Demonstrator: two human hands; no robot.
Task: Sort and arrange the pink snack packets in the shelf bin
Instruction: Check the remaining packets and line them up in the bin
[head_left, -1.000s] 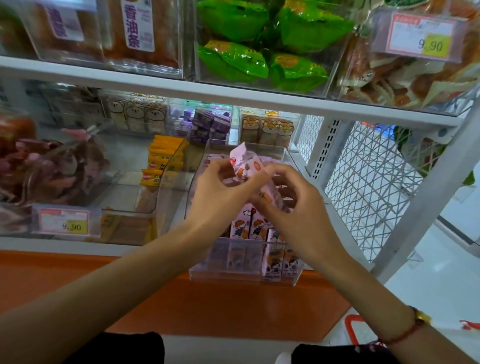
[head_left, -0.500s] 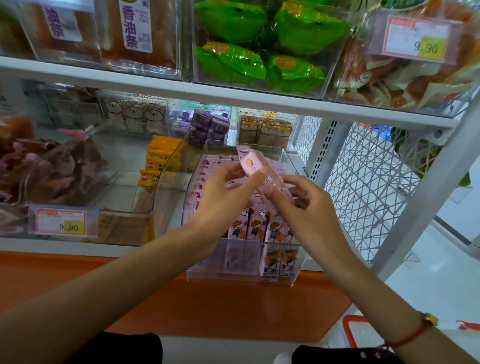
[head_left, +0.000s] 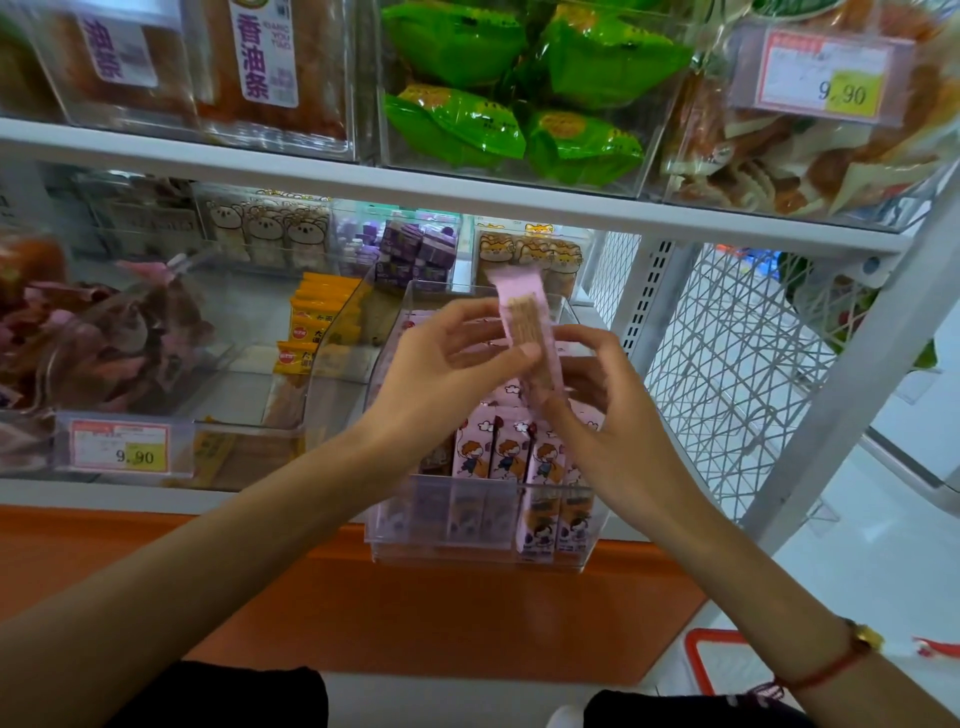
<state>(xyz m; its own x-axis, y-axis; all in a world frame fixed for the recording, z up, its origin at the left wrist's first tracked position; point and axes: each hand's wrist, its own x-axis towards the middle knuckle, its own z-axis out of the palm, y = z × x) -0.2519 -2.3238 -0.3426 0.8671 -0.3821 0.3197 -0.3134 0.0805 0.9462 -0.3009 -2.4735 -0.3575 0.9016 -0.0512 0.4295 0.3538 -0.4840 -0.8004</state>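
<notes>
One pink snack packet (head_left: 524, 322) is held above the clear shelf bin (head_left: 467, 525), lifted clear of the rows and tilted, its top edge leaning away toward the back of the shelf. It is pinched by the left hand (head_left: 447, 374), thumb against its lower face with fingers spread behind; the right hand (head_left: 608, 415) is curled at the packet's lower end, but whether its grip closes on that end or only steadies it cannot be told, since the fingertips are hidden behind the packet and blurred. Step judged in hand: reorienting a single packet before it is slotted in. Further pink packets (head_left: 498, 447) stand upright in rows at the bin's front. The next move is judged to call for the packet to be turned upright, printed face forward, and lowered into a gap in the rows without neighbours being tipped. The bin's rear contents are masked by both hands; the held packet's print is smeared by motion.
</notes>
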